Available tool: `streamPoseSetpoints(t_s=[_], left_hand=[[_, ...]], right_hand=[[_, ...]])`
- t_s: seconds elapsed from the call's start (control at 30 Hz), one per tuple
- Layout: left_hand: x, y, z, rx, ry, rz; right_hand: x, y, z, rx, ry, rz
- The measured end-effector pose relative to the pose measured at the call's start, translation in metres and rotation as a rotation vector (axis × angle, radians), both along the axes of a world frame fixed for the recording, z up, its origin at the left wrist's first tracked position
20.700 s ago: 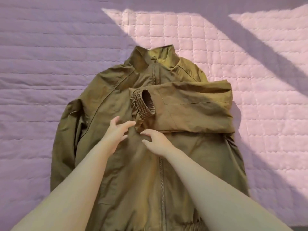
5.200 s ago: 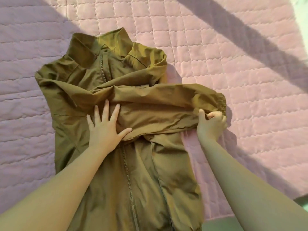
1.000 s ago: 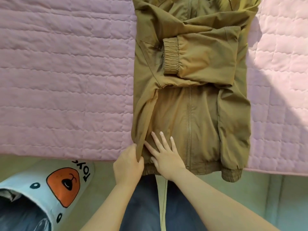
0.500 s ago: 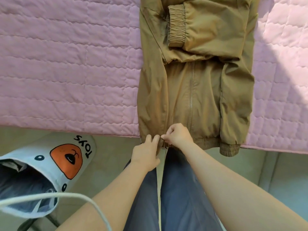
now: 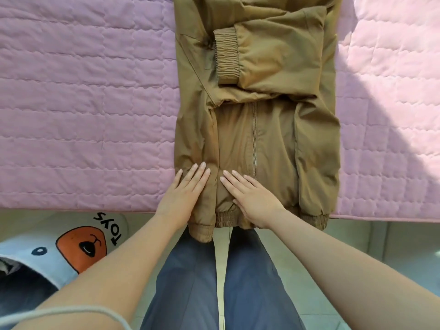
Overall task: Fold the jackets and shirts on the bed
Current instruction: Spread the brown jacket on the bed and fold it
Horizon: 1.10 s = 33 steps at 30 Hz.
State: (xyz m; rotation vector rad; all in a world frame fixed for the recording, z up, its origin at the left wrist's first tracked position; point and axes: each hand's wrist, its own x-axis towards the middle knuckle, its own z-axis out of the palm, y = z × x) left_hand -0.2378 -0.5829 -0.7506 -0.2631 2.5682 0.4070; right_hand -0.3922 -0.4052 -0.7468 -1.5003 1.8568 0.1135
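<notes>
The olive jacket (image 5: pixel 257 129) lies lengthwise on the pink quilted bed (image 5: pixel 83 103), both sides turned in and a sleeve folded across the chest with its ribbed cuff (image 5: pixel 226 55) showing. The elastic hem (image 5: pixel 228 220) hangs just over the near edge of the mattress. The left hand (image 5: pixel 183 196) rests flat, fingers straight, on the left folded panel; the right hand (image 5: pixel 252 201) lies flat beside the zipper (image 5: pixel 254 139); neither grips anything.

The shell looks light, soft and a little slick and puffy, so folds will likely spring open unless pressed. The ribbed hem seems the firmest hold – best pinched at its two corners and carried up toward the collar.

Quilt lies open on either side; the near edge is the risk – overhanging cloth could slide toward the toy bag (image 5: pixel 78 244) on the floor.
</notes>
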Motion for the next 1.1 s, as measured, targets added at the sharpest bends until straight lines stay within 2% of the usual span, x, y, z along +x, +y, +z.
streamPoseSetpoints(t_s=[0.1, 0.3, 0.57, 0.63, 0.73, 0.87, 0.93, 1.03, 1.1], left_hand=[[0.011, -0.011, -0.005, -0.077, 0.066, -0.109], [0.0, -0.035, 0.0, -0.131, -0.033, -0.256], [-0.014, -0.03, -0.005, -0.18, 0.029, -0.21], [-0.014, -0.029, -0.006, -0.176, 0.019, -0.202], [-0.016, -0.027, -0.006, -0.157, -0.031, -0.19], [-0.018, -0.024, 0.001, -0.098, -0.123, -0.093], [-0.025, -0.021, 0.009, 0.101, -0.08, 0.099], [-0.047, -0.025, 0.027, 0.401, -0.058, 0.522], [-0.064, -0.032, 0.044, 0.534, -0.067, 0.772]], right_hand=[[-0.02, 0.016, 0.01, -0.125, 0.113, 0.063], [-0.107, 0.067, 0.028, -0.171, 0.308, -0.151], [-0.178, 0.123, 0.025, -0.068, 0.505, 0.302], [-0.174, 0.127, 0.019, -0.076, 0.502, 0.357], [-0.162, 0.126, 0.009, -0.089, 0.415, 0.326], [-0.145, 0.124, 0.005, -0.07, 0.262, 0.165], [-0.144, 0.126, 0.002, -0.057, 0.092, -0.009], [-0.151, 0.114, 0.014, -0.038, -0.277, -0.492], [-0.165, 0.096, 0.032, -0.068, -0.395, -0.805]])
